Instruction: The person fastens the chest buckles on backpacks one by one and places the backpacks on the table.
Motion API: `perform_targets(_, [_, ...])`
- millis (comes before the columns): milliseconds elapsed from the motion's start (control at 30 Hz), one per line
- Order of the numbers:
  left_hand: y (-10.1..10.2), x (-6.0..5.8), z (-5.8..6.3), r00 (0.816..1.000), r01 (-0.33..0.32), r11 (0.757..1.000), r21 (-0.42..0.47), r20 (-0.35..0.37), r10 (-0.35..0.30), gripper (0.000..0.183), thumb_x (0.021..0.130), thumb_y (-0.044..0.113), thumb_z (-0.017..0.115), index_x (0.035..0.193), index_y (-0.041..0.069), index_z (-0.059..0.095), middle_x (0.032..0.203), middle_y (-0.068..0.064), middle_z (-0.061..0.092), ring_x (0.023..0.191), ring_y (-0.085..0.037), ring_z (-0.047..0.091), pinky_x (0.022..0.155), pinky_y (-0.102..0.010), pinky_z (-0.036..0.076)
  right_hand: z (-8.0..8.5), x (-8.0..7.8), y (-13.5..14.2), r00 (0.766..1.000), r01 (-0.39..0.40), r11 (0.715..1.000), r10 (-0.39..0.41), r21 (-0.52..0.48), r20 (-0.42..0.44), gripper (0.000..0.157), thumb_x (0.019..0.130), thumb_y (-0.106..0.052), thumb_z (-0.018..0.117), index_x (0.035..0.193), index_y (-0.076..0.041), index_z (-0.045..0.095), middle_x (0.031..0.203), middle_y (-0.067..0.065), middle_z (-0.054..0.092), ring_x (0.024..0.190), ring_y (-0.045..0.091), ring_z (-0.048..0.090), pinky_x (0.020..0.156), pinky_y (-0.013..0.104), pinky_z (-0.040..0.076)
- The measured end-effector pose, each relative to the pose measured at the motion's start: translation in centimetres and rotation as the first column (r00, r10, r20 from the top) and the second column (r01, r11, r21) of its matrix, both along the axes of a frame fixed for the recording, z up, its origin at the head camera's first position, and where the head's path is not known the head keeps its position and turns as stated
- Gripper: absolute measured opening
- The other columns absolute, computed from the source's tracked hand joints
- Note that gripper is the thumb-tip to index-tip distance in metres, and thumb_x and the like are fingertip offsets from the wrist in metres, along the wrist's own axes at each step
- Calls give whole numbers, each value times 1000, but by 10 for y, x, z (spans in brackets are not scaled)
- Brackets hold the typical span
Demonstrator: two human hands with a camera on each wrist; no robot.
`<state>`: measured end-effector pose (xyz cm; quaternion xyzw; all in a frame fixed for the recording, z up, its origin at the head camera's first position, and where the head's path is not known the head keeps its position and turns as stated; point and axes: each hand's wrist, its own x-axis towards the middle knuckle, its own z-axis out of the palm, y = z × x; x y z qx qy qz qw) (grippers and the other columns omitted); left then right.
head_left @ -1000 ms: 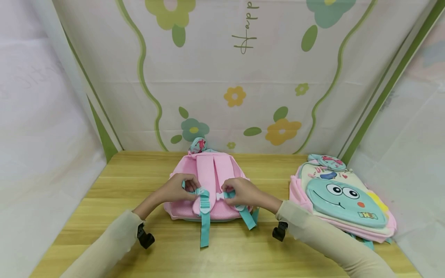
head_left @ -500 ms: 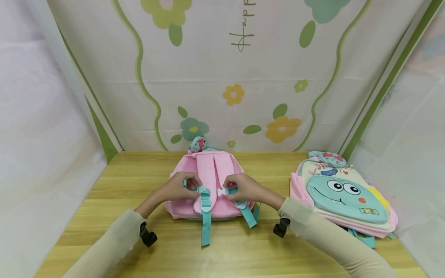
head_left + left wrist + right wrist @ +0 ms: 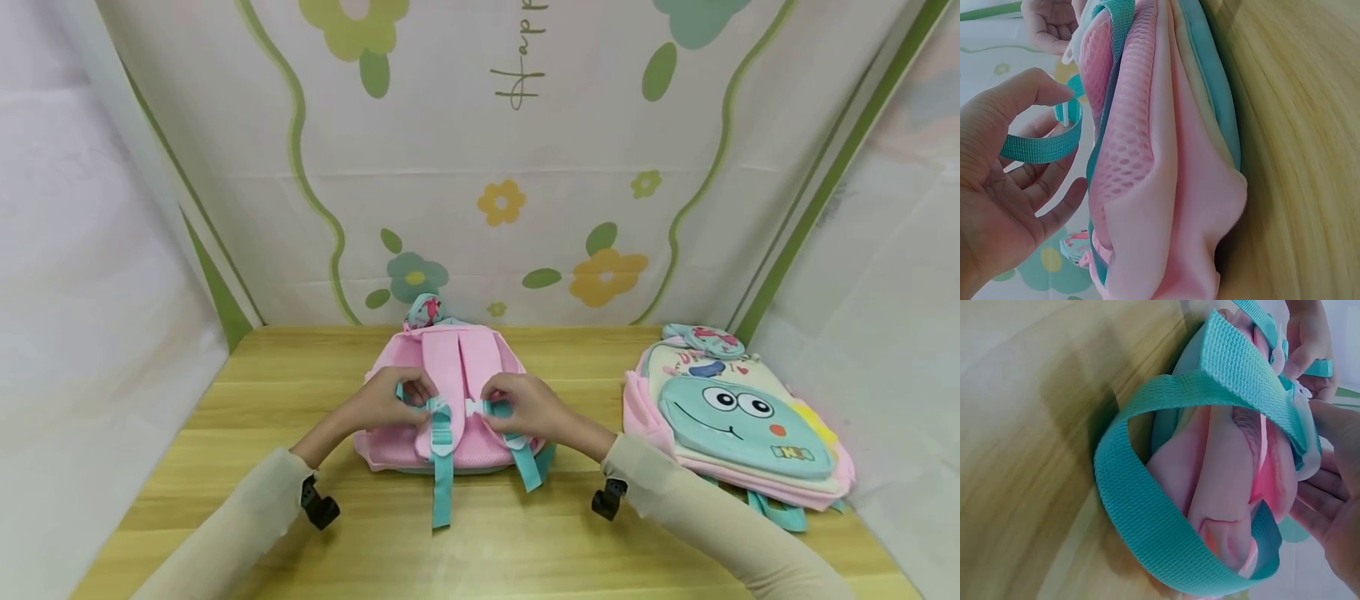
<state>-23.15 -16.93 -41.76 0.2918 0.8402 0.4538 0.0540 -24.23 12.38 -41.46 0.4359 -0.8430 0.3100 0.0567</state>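
My left hand (image 3: 390, 398) pinches ribbed teal webbing (image 3: 1041, 149) at a small white clip (image 3: 437, 403) between thumb and curled finger; my right hand (image 3: 528, 407) pinches the teal strap beside a pronged white buckle (image 3: 474, 407). The two plastic pieces are apart. The pink bag (image 3: 450, 367) lies mid-table, padded straps and honeycomb mesh upward, on smooth wood grain (image 3: 525, 542). A flat webbing tail (image 3: 443, 492) hangs nearer me; at right lies a glossy-faced bag (image 3: 742, 425).

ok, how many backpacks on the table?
2. The straps-up backpack is near the middle of the table; the cartoon-face backpack is at its right side. No others show.
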Motion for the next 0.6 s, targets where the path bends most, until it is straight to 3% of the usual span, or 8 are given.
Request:
perform_targets(300, [8,-3,2,1000,-7,1000,13,-21,7,23,80,7,84,98,11,72,91,-4,69,85,-19,65,79,-30,57,-3,1,3,999,3,998,-7,-65,-54,26,81,-12,85,101,-5,71,96,2,73,90,17,72,81,34,60])
perform_targets(600, [12,-3,4,1000,10,998,58,-25,-9,22,79,5,83,97,10,72,91,-7,70,85,-22,63,79,-32,56,-1,3,4,998,23,998,-26,-57,-57,26,82,-11,85,105,-5,72,98,4,75,92,18,73,83,36,60])
